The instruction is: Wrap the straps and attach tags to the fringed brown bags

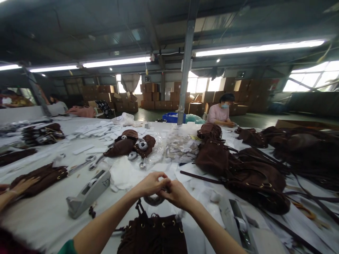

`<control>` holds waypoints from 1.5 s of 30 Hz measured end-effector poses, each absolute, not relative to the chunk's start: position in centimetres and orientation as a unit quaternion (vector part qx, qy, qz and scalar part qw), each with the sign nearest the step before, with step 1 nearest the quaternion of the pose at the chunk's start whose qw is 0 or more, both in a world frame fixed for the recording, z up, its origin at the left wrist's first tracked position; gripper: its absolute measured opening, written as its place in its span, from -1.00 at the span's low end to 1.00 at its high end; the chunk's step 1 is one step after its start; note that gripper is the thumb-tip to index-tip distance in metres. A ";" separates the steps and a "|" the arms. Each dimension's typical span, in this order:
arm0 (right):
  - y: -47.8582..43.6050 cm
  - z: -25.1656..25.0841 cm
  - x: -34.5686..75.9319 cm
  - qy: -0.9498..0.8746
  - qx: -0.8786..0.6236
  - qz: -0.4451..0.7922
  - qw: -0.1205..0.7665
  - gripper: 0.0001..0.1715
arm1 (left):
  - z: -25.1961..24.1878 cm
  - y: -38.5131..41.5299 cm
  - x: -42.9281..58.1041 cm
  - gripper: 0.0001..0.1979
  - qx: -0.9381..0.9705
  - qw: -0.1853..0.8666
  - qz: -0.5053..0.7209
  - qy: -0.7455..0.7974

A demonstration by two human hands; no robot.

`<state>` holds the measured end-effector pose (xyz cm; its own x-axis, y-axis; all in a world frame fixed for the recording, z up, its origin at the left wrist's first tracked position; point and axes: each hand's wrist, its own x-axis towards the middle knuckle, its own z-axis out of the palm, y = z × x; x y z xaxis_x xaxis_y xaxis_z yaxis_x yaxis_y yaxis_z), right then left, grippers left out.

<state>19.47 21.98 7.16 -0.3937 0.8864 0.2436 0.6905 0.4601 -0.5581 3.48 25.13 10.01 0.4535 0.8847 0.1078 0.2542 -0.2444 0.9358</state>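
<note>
My left hand (150, 184) and my right hand (177, 193) meet over the middle of the table, fingertips pinched together. Between and just under them is a grey ring-shaped coil (153, 200), partly covered by the fingers; its exact kind is unclear. Below lies a dark brown drawstring bag (155, 234) with gold eyelets along its top and a cord standing up from it. A grey tape dispenser (88, 194) sits left of my left forearm. Another dispenser (239, 225) is beside my right forearm.
Brown bags with straps (254, 169) are heaped on the right. More grey coils (143, 144) lie among brown pieces ahead. Another person's hand (26, 185) rests on a brown bag at left. A co-worker (219, 113) sits across the table, near a metal post (184, 70).
</note>
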 end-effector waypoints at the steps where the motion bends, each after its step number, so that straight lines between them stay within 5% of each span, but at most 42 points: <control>1: 22.0 6.9 19.5 -0.801 -0.479 0.223 0.283 -0.76 | 9.7 25.1 3.9 -0.61 0.670 0.495 0.367 0.414; 7: 21.7 4.2 19.1 -0.724 -0.488 0.282 0.398 -0.61 | 6.5 25.0 5.5 -0.47 0.454 0.541 0.558 0.435; 15: 21.9 3.1 19.3 -0.808 -0.557 0.134 0.139 -0.66 | 6.3 25.6 3.4 -0.57 0.807 0.378 0.202 0.406; 24: 23.2 2.0 19.6 -0.737 -0.525 0.316 0.286 -0.51 | 5.7 26.3 5.6 -0.56 0.669 0.438 0.313 0.513; 32: 23.0 0.5 20.3 -0.714 -0.576 0.252 0.309 -0.43 | 4.8 26.0 5.4 -0.45 0.625 0.481 0.331 0.518; 40: 20.7 -0.9 20.1 -0.790 -0.538 0.216 0.202 -0.51 | 6.4 24.4 1.1 -0.62 0.772 0.363 0.212 0.477; 45: 19.6 -0.3 19.6 -0.847 -0.503 0.123 0.120 -0.67 | 6.5 22.8 -0.1 -0.60 0.757 0.509 0.047 0.407</control>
